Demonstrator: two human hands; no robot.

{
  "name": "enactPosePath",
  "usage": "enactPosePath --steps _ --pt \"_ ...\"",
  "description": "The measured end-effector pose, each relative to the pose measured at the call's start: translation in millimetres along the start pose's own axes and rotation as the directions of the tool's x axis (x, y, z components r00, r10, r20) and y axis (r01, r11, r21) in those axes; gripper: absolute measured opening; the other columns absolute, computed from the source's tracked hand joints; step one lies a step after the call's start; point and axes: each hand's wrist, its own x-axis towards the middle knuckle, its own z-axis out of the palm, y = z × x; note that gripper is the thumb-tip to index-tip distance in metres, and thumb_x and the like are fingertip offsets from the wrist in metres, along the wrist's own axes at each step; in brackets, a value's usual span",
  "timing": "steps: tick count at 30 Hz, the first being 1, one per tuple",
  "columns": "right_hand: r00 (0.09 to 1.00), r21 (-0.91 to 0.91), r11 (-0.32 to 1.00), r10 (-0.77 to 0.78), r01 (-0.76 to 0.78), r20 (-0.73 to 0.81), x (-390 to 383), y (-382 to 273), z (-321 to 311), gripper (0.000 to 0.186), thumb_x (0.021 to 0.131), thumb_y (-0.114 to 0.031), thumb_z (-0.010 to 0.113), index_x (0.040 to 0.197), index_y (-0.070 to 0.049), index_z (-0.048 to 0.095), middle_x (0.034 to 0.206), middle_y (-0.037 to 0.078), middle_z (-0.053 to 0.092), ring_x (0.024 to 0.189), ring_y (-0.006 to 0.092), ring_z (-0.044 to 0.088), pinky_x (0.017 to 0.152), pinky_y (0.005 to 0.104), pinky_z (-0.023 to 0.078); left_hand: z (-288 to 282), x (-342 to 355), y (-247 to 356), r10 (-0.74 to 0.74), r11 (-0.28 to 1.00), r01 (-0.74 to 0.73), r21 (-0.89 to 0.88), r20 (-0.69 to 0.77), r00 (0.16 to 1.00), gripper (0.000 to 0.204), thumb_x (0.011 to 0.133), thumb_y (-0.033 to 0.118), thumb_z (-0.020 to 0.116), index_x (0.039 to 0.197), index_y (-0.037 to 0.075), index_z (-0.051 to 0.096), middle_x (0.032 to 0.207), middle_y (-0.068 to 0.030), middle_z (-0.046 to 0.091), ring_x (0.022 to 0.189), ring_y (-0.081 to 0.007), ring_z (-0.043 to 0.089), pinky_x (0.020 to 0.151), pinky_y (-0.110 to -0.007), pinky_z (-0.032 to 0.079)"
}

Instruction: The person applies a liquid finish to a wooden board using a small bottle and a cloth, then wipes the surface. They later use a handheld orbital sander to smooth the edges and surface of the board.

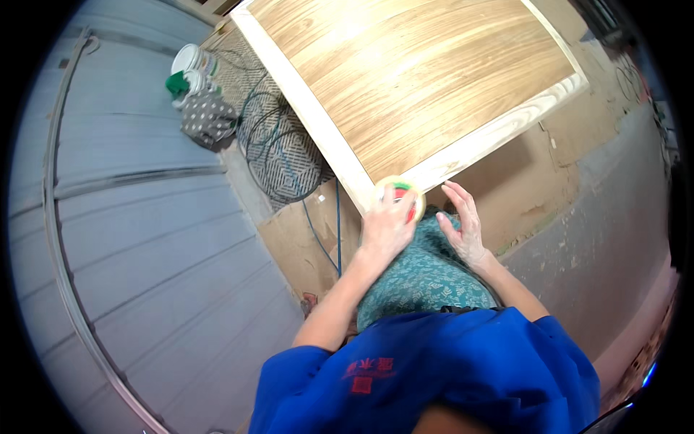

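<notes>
A wooden panel (419,79) with a warm striped grain and a pale wood border (506,134) lies in front of me, its near corner pointing toward my body. At that corner my left hand (385,230) grips a roll of tape (394,181), a pale yellow ring with red and green showing inside. The fingers reach over the ring and hide part of it. Just to the right, my right hand (466,226) is held with thumb and fingers apart, near the panel's front edge. Nothing shows in it.
Coiled dark cables (271,141) lie on a patterned mat (293,170) left of the panel. Beyond stand a white bucket (189,59) and a polka-dot cloth bundle (207,118). Brown cardboard (296,242) covers floor below. A grey ribbed metal wall (144,239) rises at left.
</notes>
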Motion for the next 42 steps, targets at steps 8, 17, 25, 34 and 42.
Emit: enactPosePath --steps 8,17,25,34,42 --pt "0.885 -0.074 0.922 -0.340 0.381 0.319 78 2 -8 0.050 0.091 -0.018 0.070 0.139 -0.007 0.060 0.149 0.017 0.052 0.139 0.0394 0.048 0.117 0.0533 0.036 -12 3 -9 -0.223 0.974 0.225 -0.010 -0.189 0.956 0.043 0.081 0.019 0.074 0.123 0.013 0.066 0.126 -0.0221 0.050 0.099 -0.0416 0.065 0.073 -0.050 0.060" --pt "0.958 -0.583 0.763 -0.177 0.279 0.228 136 83 9 0.049 0.104 -0.031 0.053 0.151 -0.016 0.050 0.160 0.010 0.044 0.151 0.0298 0.034 0.124 0.0496 0.024 -45 -45 -75 -0.468 0.857 0.504 0.106 -0.249 0.848 0.045 0.085 0.030 0.073 0.127 0.021 0.059 0.115 -0.0188 0.051 0.092 -0.0432 0.069 0.076 -0.054 0.058" --pt "0.962 -0.684 0.677 -0.216 0.270 0.166 114 92 4 0.050 0.102 -0.029 0.053 0.151 -0.022 0.051 0.159 0.006 0.045 0.151 0.0257 0.035 0.124 0.0498 0.021 -42 -64 -67 -0.540 0.811 0.577 0.094 -0.260 0.800 0.045 0.085 0.028 0.074 0.127 0.018 0.060 0.114 -0.0185 0.051 0.091 -0.0421 0.069 0.076 -0.053 0.059" --pt "0.957 -0.686 0.668 -0.226 0.287 0.181 108 90 -6 0.051 0.103 -0.028 0.052 0.153 -0.020 0.050 0.159 0.007 0.046 0.150 0.0269 0.036 0.123 0.0484 0.023 -26 -61 -31 -0.455 0.872 0.486 0.062 -0.261 0.851 0.043 0.085 0.024 0.073 0.127 0.020 0.061 0.115 -0.0181 0.051 0.092 -0.0406 0.069 0.075 -0.052 0.059" --pt "0.911 -0.621 0.672 -0.236 0.404 0.338 93 67 -5 0.053 0.102 -0.029 0.054 0.154 -0.018 0.048 0.161 0.014 0.040 0.152 0.0322 0.032 0.124 0.0510 0.022 -35 -88 -30 -0.582 0.801 0.598 0.040 -0.188 0.791 0.046 0.084 0.026 0.073 0.128 0.019 0.060 0.115 -0.0189 0.049 0.092 -0.0429 0.069 0.079 -0.054 0.058"
